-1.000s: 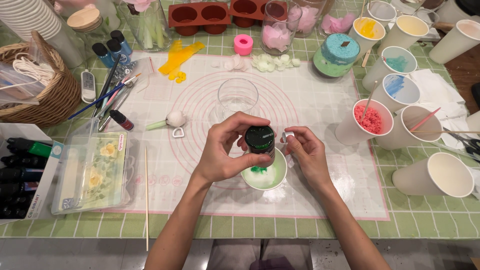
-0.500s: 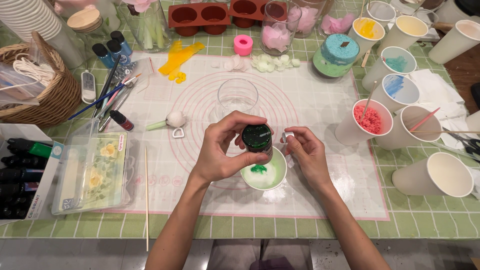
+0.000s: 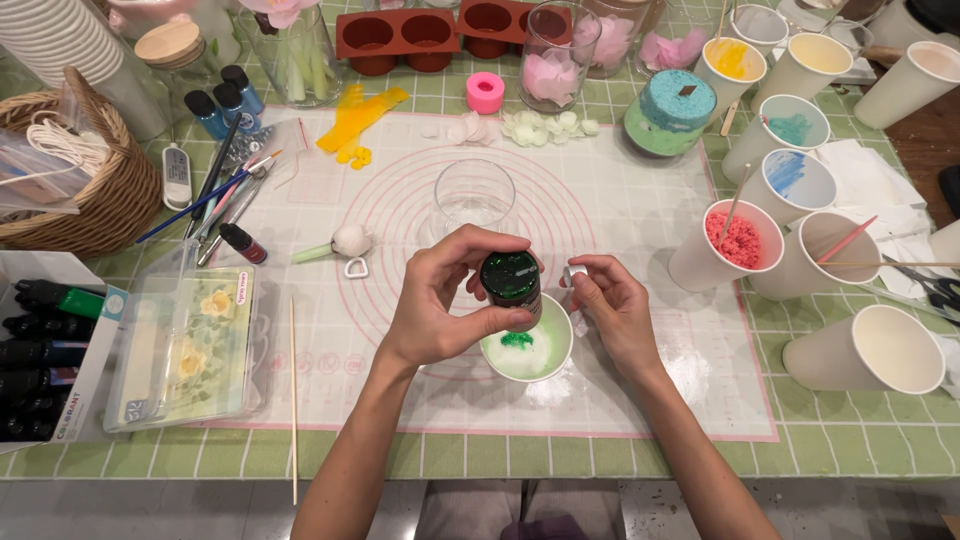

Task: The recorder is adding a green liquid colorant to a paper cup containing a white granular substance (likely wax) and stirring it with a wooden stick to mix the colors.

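Observation:
My left hand (image 3: 445,300) grips a small dark bottle (image 3: 511,280) with green contents, tipped over a small white cup (image 3: 553,358). Inside the cup lies white material with a green patch on top. My right hand (image 3: 612,305) pinches a small white cap (image 3: 574,273) just right of the bottle. Both hands hover above the middle of a white silicone mat (image 3: 640,210) with pink rings. An empty clear glass (image 3: 474,196) stands just behind the hands.
Several paper cups with coloured powder, one pink (image 3: 730,245), crowd the right side. A wicker basket (image 3: 95,190), brushes and small bottles sit left. A clear lidded box (image 3: 185,345) and a wooden skewer (image 3: 293,400) lie near the front left. Brown moulds (image 3: 400,32) stand at the back.
My left hand has tilted the bottle further over the cup, and the green patch in the cup looks a little larger. My right hand has barely moved.

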